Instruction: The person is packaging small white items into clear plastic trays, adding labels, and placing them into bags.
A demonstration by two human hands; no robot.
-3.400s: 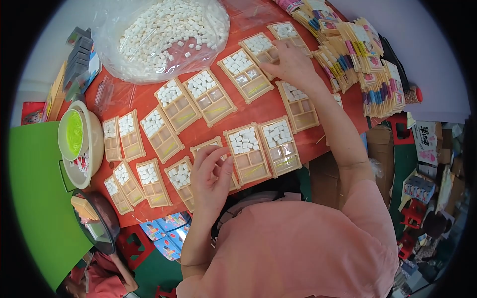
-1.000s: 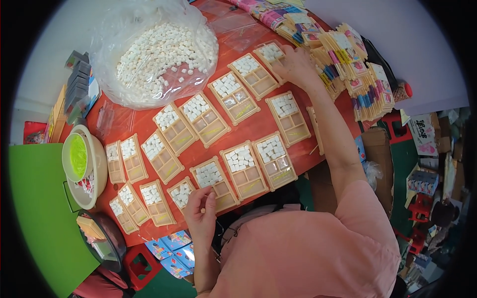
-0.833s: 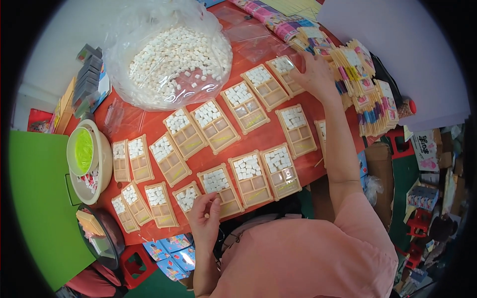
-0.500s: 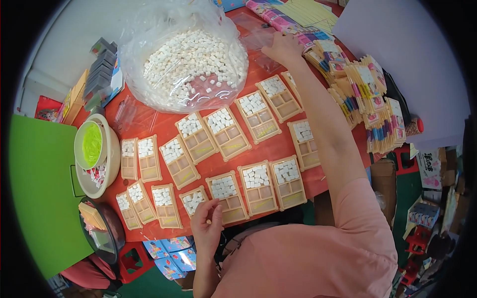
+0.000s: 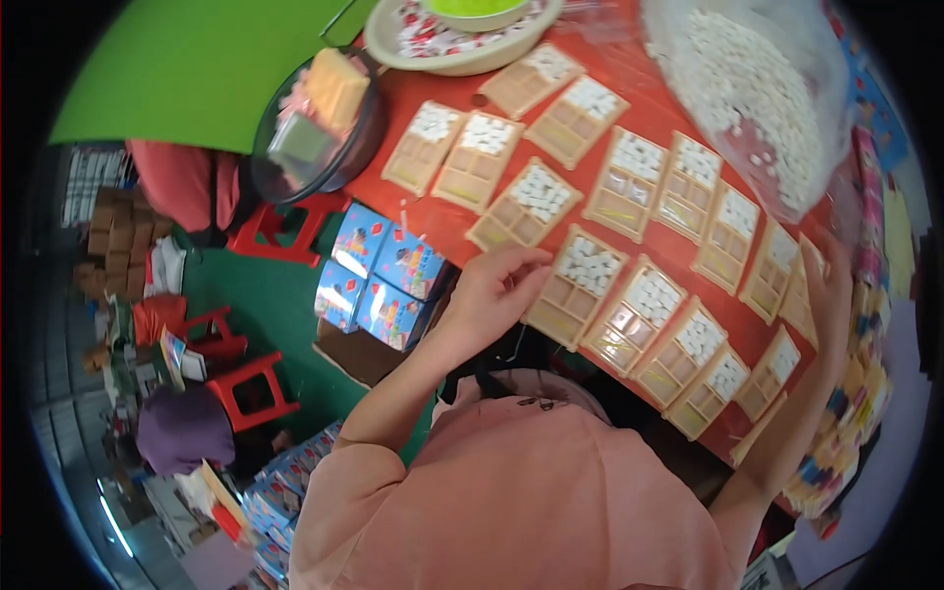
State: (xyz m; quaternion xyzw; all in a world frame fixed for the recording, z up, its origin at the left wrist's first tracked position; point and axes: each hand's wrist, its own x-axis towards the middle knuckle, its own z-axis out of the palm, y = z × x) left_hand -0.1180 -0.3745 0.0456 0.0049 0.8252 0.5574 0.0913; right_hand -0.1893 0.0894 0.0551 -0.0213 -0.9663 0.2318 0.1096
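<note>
Resting our left hand, fingers loosely apart, on a tan cardboard compartment tray at the orange table's near edge, we see trays part-filled; our right hand's grip is unclear.

The person wears a salmon-pink top with short sleeves that end above the elbows; both forearms are bare. A small dark mark sits near its neckline. Left hand and right hand wear no gloves.

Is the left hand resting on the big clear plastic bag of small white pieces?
No: the left hand lies at the near edge of a tan compartment tray, while the clear plastic bag sits across the red table.
</note>
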